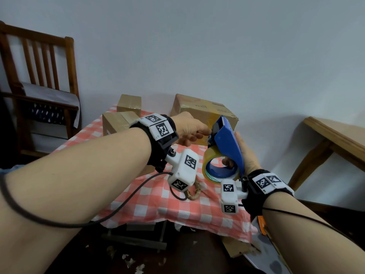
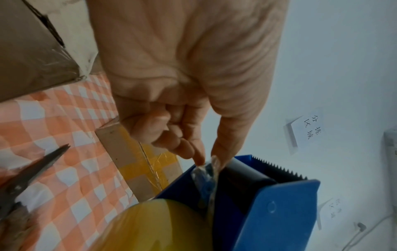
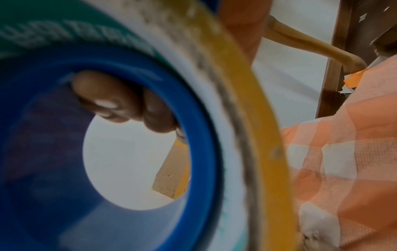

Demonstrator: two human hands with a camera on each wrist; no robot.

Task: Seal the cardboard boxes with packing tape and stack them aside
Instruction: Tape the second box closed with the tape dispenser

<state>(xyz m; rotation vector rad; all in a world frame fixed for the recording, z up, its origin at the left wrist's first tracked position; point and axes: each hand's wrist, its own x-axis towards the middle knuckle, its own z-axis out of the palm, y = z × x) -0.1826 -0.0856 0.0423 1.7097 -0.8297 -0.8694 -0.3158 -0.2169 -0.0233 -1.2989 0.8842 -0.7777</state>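
From the head view, the right hand [image 1: 245, 155] grips the blue tape dispenser [image 1: 227, 141] through its core, lifted over the worktop [image 1: 158, 194] so the left hand [image 1: 189, 129] can reach its tip; the cardboard boxes [image 1: 203, 111] wait just beyond both hands. In the left wrist view, thumb and forefinger [image 2: 197, 156] pinch the loose tape end [image 2: 209, 171], probably to free it for pulling. The right wrist view shows fingers [image 3: 107, 98] curled inside the roll [image 3: 253, 118]

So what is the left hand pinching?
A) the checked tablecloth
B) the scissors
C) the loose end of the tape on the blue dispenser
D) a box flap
C: the left hand pinches the clear tape end between finger and thumb at the top of the blue dispenser, which the right hand holds up.
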